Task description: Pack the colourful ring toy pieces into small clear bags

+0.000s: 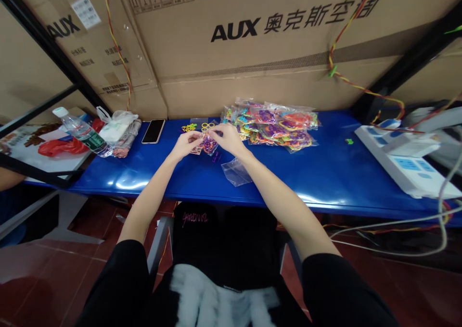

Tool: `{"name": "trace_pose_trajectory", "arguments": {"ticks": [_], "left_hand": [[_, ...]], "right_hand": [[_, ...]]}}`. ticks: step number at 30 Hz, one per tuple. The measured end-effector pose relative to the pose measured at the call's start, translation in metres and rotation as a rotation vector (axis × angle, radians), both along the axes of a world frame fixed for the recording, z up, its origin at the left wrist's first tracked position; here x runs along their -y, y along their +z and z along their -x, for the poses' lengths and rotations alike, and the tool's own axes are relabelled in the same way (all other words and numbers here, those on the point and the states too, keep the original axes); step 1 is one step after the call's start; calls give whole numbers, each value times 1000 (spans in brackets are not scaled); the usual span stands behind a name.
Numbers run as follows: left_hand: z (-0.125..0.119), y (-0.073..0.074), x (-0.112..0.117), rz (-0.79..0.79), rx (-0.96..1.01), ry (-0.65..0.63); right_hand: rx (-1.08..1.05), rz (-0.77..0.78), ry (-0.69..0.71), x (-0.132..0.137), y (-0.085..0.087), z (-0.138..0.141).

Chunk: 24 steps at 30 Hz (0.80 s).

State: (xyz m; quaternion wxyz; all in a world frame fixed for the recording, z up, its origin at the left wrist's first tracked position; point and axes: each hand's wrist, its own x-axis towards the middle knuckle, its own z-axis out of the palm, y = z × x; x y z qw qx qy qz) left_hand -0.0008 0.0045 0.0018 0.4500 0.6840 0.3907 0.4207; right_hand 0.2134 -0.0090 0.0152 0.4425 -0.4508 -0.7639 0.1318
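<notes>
Over the blue tabletop (173,173), my left hand (186,144) and my right hand (229,138) are close together, their fingertips pinched at the top of a small clear plastic bag (209,145). Purple pieces show inside it; the exact grip is partly hidden by the fingers. Small yellow plastic pieces (189,127) lie just beyond my left hand, and yellow rings (206,126) sit between the hands. A loose purple piece (216,157) rests below the bag. Under my right forearm is a flat clear bag (235,172).
Filled bags of colourful plastic pieces (272,125) are piled right of my hands. To the left are a phone (153,131), folded cloth (127,137) and a leaning water bottle (83,133). A white scale-like device (407,158) stands right. Large cardboard boxes (252,72) back the table.
</notes>
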Motion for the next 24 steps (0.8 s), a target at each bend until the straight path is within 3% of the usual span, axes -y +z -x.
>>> {"name": "trace_pose_trajectory", "arguments": {"ticks": [11, 19, 24], "left_hand": [[-3, -6, 0, -24, 21, 26], [-6, -5, 2, -6, 32, 33], [-6, -5, 2, 3, 24, 40]], "right_hand": [[-61, 205, 68, 2, 4, -3], [51, 63, -48, -1, -4, 1], [82, 71, -87, -7, -11, -1]]}}
